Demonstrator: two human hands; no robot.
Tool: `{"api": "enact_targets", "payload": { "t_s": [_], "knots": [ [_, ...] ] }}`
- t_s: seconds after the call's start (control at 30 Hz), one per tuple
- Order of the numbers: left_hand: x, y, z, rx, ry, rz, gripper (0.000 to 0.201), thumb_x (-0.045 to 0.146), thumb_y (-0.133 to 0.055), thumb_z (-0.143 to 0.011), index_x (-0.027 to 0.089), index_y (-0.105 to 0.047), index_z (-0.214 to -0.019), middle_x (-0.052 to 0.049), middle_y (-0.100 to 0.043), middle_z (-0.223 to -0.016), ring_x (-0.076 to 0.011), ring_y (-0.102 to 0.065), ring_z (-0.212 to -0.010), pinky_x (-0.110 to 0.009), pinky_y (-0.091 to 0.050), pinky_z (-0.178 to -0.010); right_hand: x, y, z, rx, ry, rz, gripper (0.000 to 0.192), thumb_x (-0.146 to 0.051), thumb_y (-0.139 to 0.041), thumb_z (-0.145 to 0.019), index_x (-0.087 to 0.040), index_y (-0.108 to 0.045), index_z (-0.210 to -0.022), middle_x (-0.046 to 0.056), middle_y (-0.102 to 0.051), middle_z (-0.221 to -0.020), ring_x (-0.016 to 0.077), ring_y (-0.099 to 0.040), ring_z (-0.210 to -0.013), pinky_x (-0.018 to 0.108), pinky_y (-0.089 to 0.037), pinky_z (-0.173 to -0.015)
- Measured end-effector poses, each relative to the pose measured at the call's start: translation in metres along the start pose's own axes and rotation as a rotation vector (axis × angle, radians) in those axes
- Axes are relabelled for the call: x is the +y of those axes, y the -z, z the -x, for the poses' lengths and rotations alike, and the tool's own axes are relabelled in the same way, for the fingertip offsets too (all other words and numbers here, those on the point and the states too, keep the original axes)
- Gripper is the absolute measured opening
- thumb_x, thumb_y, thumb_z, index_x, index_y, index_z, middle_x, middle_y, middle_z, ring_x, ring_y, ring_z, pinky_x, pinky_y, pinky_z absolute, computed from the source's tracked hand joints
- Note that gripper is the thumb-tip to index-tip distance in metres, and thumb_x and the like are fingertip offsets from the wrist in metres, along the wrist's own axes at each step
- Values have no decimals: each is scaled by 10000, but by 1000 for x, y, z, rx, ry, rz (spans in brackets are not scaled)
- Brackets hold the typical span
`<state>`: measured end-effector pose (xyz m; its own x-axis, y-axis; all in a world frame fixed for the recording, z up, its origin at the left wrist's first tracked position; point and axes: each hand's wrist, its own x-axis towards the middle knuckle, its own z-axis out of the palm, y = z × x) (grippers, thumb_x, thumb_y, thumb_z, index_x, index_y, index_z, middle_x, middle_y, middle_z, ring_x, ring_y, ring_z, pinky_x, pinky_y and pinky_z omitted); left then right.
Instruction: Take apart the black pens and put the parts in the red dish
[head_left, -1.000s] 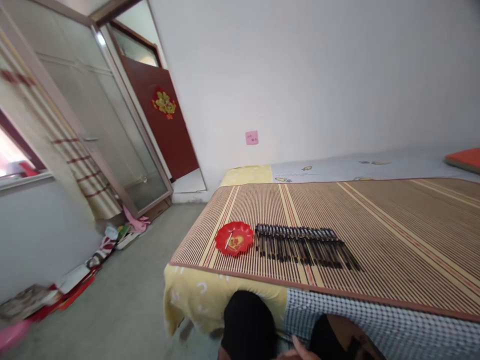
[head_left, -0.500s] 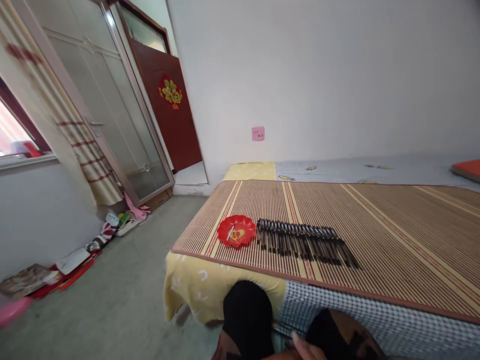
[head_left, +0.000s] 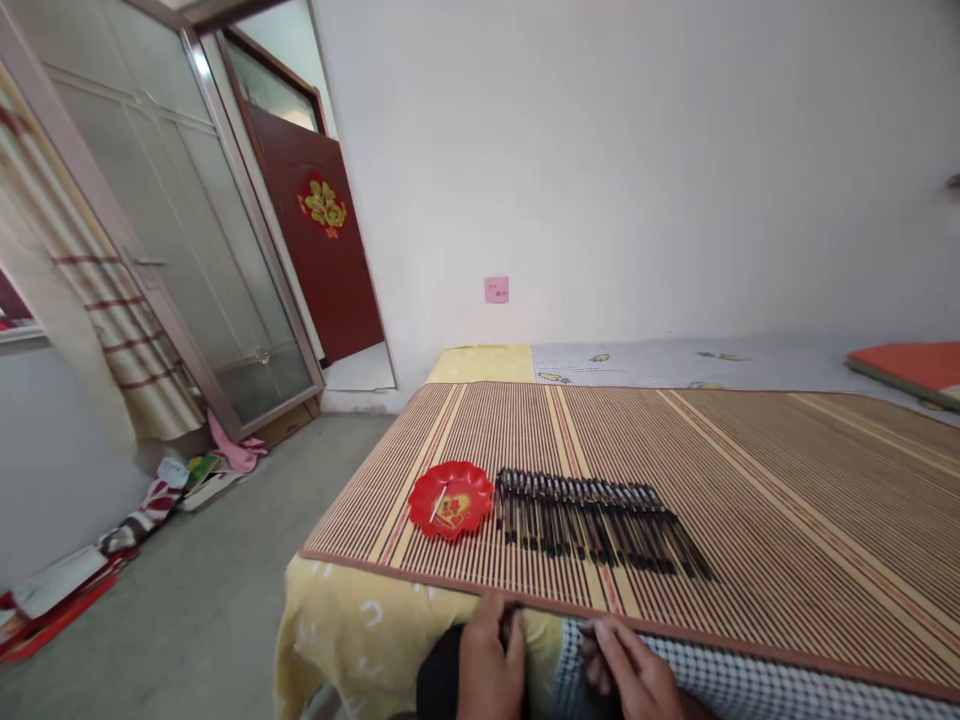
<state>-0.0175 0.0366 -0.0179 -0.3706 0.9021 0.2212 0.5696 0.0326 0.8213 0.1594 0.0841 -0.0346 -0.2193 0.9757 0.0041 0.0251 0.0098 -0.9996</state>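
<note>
My left hand (head_left: 491, 660) is at the front edge of the striped mat (head_left: 750, 520), its fingers curled in and a small dark patch at the fingertips. Close by on the right, my right hand (head_left: 639, 672) is also closed, thumb against curled fingers. What either hand holds, if anything, I cannot make out. Beyond them, several slim black pens (head_left: 592, 520) lie side by side in a slanting row. Left of the row sits a red scalloped plate (head_left: 469, 480) with a gold and red print. A thin white stick (head_left: 439, 503) rests in it.
The mat covers a bed with a yellow patterned sheet (head_left: 360, 620). An orange cushion (head_left: 911, 365) lies at the far right. On the left are a glass-panelled door (head_left: 187, 200), a curtain (head_left: 127, 340) and papers (head_left: 64, 580) along the wall. A white wall stands behind.
Both hands have come up to the mat's front edge; before, only part of one hand showed low down at the knees. The view has turned slightly right. Pens and plate keep their arrangement.
</note>
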Motion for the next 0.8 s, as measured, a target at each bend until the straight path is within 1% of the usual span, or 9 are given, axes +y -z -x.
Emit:
{"api": "enact_targets", "payload": {
  "t_s": [0.07,0.13,0.2,0.27,0.37,0.5,0.63,0.73,0.8],
  "knots": [
    [8,18,-25,175,-107,-123,205,194,-439,-932,200,-643,-956,-94,-640,-963,-255,-594,-956,-390,-475,-878,-23,-6,-25,43,74,-68,505,-689,-563,-835,-196,-666,-798,28,-626,-608,185,-559,-563,287,-464,-556],
    [13,28,-52,266,-164,-276,218,146,-462,-913,201,-642,-1022,-97,-627,-1039,-264,-571,-1025,-412,-450,-947,-49,-13,-57,127,144,-114,488,-674,-594,-825,-191,-666,-838,38,-653,-671,188,-582,-602,289,-485,-583],
    [12,29,-78,289,-154,-441,250,120,-507,-893,187,-636,-1096,-108,-618,-1111,-278,-550,-1072,-427,-440,-974,-70,-19,-90,171,216,-178,500,-676,-585,-829,-183,-663,-859,44,-665,-720,178,-582,-598,285,-482,-572],
    [9,25,-99,267,-107,-591,271,118,-558,-874,165,-634,-1130,-117,-617,-1144,-294,-539,-1096,-437,-438,-973,-81,-24,-119,228,273,-233,508,-675,-567,-843,-177,-662,-862,44,-670,-737,168,-583,-593,284,-483,-576],
    [2,17,-118,216,-32,-738,255,134,-596,-866,157,-649,-1115,-114,-635,-1139,-307,-539,-1117,-435,-431,-958,-77,-27,-149,289,311,-269,510,-665,-542,-865,-169,-658,-853,43,-670,-730,164,-585,-586,288,-481,-577],
    [-10,17,-124,158,1,-819,230,110,-542,-895,184,-681,-1063,-105,-666,-1137,-296,-554,-1142,-413,-412,-937,-51,-32,-159,298,280,-253,476,-620,-515,-908,-167,-651,-863,32,-660,-709,160,-590,-591,280,-477,-580],
    [-25,29,-118,140,34,-896,246,111,-484,-927,196,-702,-1000,-113,-666,-1166,-289,-590,-1090,-412,-418,-892,-34,-33,-159,269,228,-255,457,-605,-514,-918,-173,-652,-871,18,-649,-691,156,-592,-594,267,-473,-569],
    [-34,41,-111,143,57,-933,248,108,-489,-920,205,-697,-1011,-110,-667,-1158,-292,-592,-1072,-409,-431,-873,-34,-28,-165,273,226,-267,465,-615,-516,-912,-176,-652,-843,16,-648,-685,152,-585,-584,265,-473,-562],
    [-32,47,-106,161,39,-922,234,103,-541,-880,199,-687,-1036,-113,-659,-1156,-304,-580,-1078,-416,-448,-887,-36,-22,-171,300,230,-278,476,-625,-521,-902,-173,-653,-837,20,-653,-683,153,-585,-577,268,-470,-553]
  ]
}}
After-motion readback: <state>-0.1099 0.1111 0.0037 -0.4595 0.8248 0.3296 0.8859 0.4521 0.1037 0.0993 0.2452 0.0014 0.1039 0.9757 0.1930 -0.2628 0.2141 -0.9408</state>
